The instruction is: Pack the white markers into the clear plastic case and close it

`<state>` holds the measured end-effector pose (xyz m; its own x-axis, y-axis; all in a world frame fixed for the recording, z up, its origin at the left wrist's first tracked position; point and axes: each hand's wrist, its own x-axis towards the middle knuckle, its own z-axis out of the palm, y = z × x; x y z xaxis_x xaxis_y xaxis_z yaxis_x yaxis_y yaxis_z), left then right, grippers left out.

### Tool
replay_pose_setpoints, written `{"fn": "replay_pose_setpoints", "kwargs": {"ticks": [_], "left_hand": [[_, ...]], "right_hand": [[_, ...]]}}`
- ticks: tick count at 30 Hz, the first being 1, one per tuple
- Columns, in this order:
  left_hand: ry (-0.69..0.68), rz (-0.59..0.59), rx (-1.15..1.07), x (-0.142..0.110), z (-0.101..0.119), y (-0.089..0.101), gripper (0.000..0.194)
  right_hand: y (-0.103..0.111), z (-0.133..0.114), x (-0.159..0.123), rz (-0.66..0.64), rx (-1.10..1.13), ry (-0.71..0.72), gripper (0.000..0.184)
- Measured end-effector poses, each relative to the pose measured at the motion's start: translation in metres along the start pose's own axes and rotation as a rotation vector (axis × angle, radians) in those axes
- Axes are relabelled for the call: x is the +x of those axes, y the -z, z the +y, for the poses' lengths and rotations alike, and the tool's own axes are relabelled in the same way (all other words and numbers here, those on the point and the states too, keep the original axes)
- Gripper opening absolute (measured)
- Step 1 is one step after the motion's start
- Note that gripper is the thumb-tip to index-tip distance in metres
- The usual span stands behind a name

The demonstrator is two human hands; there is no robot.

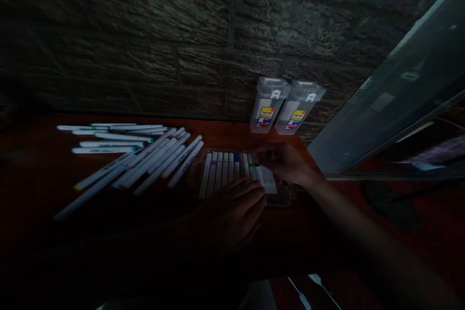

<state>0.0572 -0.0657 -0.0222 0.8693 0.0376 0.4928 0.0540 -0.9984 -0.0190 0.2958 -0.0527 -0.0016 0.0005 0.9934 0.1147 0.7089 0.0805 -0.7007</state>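
A clear plastic case (pixel 285 199) lies on the wooden table with a row of white markers (pixel 219 174) side by side in it, their bands in various colours. My left hand (pixel 236 210) is open, fingers stretched out and resting over the near ends of the row. At the row's right end, my right hand (pixel 283 161) is closed, its bent fingers at the top of a marker (pixel 258 172) with a dark band. Dim light obscures its fingertips. A pale insert (pixel 269 181) shows beside that marker.
Many loose white markers (pixel 156 157) lie in an overlapping pile on the table (pixel 32 155) to the left. Two clear, labelled containers (pixel 264 106) stand upright against the stone wall (pixel 145 34). A grey panel (pixel 381 77) rises at the right.
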Motion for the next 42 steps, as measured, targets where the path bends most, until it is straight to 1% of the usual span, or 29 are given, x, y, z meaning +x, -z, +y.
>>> {"fn": "replay_pose_setpoints", "kwargs": {"ticks": [5,10,17,22,27,30,32,37,40,42], "left_hand": [[0.004,-0.014,-0.009,0.0,0.001,0.0,0.036],[0.006,-0.047,-0.027,0.003,0.0,0.003,0.033],[0.009,-0.023,-0.022,0.003,0.002,0.0,0.032],[-0.006,-0.005,-0.043,0.004,0.0,0.002,0.029],[-0.024,-0.023,-0.004,0.009,-0.004,0.0,0.015],[-0.052,-0.036,0.029,0.011,-0.006,-0.002,0.018],[-0.059,-0.03,0.047,0.011,-0.007,-0.003,0.02],[-0.049,-0.004,0.074,0.01,-0.01,-0.004,0.013],[-0.031,0.012,0.042,0.01,-0.012,-0.001,0.017],[-0.02,0.024,-0.004,0.011,-0.013,0.006,0.022]], "right_hand": [[-0.001,0.002,-0.001,0.0,-0.037,0.045,0.019],[0.0,0.004,-0.001,-0.022,-0.077,0.045,0.015],[0.002,0.002,-0.001,-0.036,-0.08,0.073,0.015],[0.0,0.006,-0.001,-0.011,-0.053,0.066,0.016],[0.0,0.005,-0.003,0.006,-0.044,0.102,0.015],[0.0,0.002,-0.003,0.002,-0.066,0.085,0.018],[-0.001,0.002,-0.002,0.011,-0.041,0.08,0.02],[-0.004,0.005,0.001,0.059,-0.026,0.048,0.025],[-0.003,0.005,0.003,0.094,-0.031,0.036,0.026],[-0.001,0.007,0.003,0.121,-0.028,0.023,0.027]]}}
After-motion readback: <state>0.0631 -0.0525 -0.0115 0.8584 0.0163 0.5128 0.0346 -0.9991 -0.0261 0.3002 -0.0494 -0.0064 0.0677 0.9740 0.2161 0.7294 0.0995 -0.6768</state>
